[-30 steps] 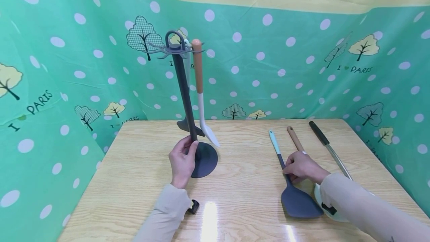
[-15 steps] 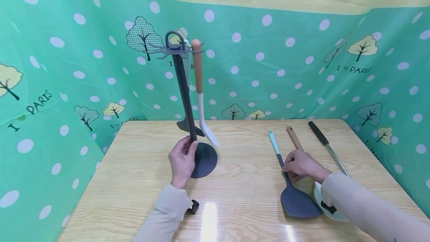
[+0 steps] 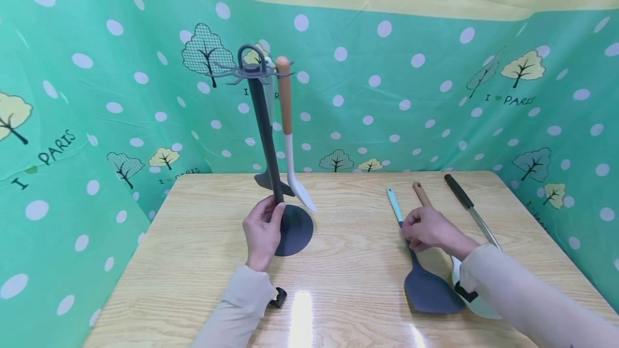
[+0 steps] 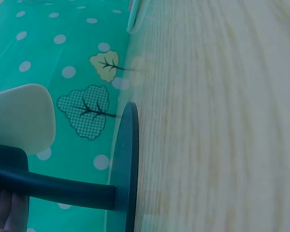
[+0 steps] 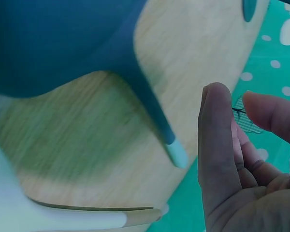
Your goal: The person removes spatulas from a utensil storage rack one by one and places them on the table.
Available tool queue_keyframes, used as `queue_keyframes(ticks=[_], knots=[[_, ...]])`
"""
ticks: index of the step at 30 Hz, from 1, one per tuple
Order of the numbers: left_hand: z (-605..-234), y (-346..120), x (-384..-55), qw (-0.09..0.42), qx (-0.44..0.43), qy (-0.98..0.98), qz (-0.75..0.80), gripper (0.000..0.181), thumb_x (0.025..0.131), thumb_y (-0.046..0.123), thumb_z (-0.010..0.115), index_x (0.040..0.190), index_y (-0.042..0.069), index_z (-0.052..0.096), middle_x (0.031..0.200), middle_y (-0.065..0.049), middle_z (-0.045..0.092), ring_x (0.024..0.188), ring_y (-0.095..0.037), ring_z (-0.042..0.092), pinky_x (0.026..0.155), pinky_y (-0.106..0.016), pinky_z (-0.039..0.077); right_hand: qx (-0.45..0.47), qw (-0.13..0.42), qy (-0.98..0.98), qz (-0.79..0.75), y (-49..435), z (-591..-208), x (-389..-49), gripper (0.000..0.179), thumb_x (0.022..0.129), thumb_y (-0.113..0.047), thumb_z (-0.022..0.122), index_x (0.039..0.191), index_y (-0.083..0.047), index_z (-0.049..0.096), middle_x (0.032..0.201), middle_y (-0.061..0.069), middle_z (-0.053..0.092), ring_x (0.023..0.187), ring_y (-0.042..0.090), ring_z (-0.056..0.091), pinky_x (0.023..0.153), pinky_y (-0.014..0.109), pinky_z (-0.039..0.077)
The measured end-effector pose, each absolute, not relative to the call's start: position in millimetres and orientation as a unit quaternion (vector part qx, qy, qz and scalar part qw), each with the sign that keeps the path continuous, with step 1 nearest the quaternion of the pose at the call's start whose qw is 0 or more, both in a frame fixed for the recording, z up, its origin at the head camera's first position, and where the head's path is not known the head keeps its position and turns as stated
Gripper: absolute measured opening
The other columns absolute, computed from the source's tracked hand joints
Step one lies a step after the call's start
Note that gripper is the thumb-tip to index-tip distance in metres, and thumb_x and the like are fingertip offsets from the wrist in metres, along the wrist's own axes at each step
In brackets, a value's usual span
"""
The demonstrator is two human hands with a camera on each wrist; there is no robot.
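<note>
My left hand [image 3: 263, 230] grips the lower pole of a dark utensil stand [image 3: 266, 133], just above its round base [image 4: 125, 164]. From the stand's hook ring hang a brown-handled utensil [image 3: 285, 101] with a flat white head and a dark-headed utensil [image 3: 263, 180], partly behind the pole. On the right of the table lies a dark turner [image 3: 430, 290] with a mint handle tip, blade toward me. My right hand [image 3: 427, 227] hovers over its shaft; in the right wrist view thumb and forefinger are apart with nothing between them, and the turner [image 5: 48, 48] lies below.
Beside the turner lies a white utensil [image 5: 63, 217] with a brown handle [image 3: 422, 194], its head partly under the right sleeve. Farther right is a steel-shafted tool with a black handle [image 3: 459, 191]. A dotted green cloth [image 3: 358, 95] encloses the wooden table [image 3: 193, 262].
My right hand has let go of the turner's shaft and risen slightly, away from me and to the left. The turner stays put. My left hand and the stand have not moved.
</note>
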State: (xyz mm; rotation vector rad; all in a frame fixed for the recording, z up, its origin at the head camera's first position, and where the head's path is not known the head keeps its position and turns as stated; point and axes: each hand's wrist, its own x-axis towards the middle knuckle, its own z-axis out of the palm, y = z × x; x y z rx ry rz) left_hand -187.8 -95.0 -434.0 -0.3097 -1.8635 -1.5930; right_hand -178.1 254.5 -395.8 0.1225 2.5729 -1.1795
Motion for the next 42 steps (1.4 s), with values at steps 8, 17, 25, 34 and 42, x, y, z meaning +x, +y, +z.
queue_keyframes(ticks=[8, 17, 25, 34, 42], knots=[[-433.7, -94.8, -187.5, 0.326, -0.118, -0.713, -0.610, 0.019, 0.085, -0.004, 0.068, 0.104, -0.008, 0.067, 0.090, -0.023, 0.069, 0.081, -0.035, 0.066, 0.074, -0.030, 0.056, 0.041, 0.151, 0.885, -0.438, 246.9, -384.6, -177.6, 0.013, 0.089, -0.008, 0.062, 0.093, 0.004, 0.060, 0.140, 0.020, 0.027, 0.068, 0.024, 0.061, 0.062, 0.037, 0.057], [-434.1, -94.4, -187.5, 0.328, -0.117, -0.714, -0.607, 0.019, 0.085, -0.004, 0.068, 0.104, -0.008, 0.067, 0.090, -0.023, 0.069, 0.080, -0.035, 0.066, 0.073, -0.033, 0.056, 0.023, 0.142, 0.872, -0.468, 237.5, -376.3, -182.5, 0.017, 0.091, -0.013, 0.064, 0.094, 0.003, 0.061, 0.152, 0.023, 0.012, 0.071, 0.022, 0.061, 0.066, 0.038, 0.057], [-433.6, -95.3, -187.1, 0.321, -0.117, -0.716, -0.609, 0.020, 0.086, -0.003, 0.068, 0.105, -0.007, 0.067, 0.092, -0.022, 0.069, 0.082, -0.034, 0.067, 0.076, -0.034, 0.056, 0.019, 0.109, 0.882, -0.459, 220.8, -371.8, -184.6, 0.015, 0.091, -0.014, 0.063, 0.093, 0.001, 0.065, 0.082, 0.010, 0.067, 0.070, 0.022, 0.065, 0.066, 0.038, 0.057], [-433.9, -95.3, -187.5, 0.323, -0.114, -0.717, -0.607, 0.020, 0.085, -0.004, 0.068, 0.105, -0.008, 0.067, 0.091, -0.022, 0.069, 0.081, -0.035, 0.067, 0.075, -0.035, 0.056, 0.008, 0.095, 0.883, -0.459, 204.9, -372.3, -187.6, 0.018, 0.091, -0.018, 0.064, 0.097, -0.002, 0.065, 0.086, 0.008, 0.067, 0.072, 0.021, 0.065, 0.068, 0.034, 0.057], [-434.5, -95.9, -187.3, 0.323, -0.112, -0.717, -0.607, 0.019, 0.085, -0.003, 0.068, 0.104, -0.007, 0.068, 0.091, -0.022, 0.069, 0.081, -0.034, 0.067, 0.076, -0.030, 0.056, 0.003, 0.102, 0.869, -0.484, 186.7, -369.4, -191.9, 0.018, 0.091, -0.021, 0.064, 0.098, -0.005, 0.065, 0.091, 0.010, 0.066, 0.079, 0.027, 0.065, 0.072, 0.037, 0.057]])
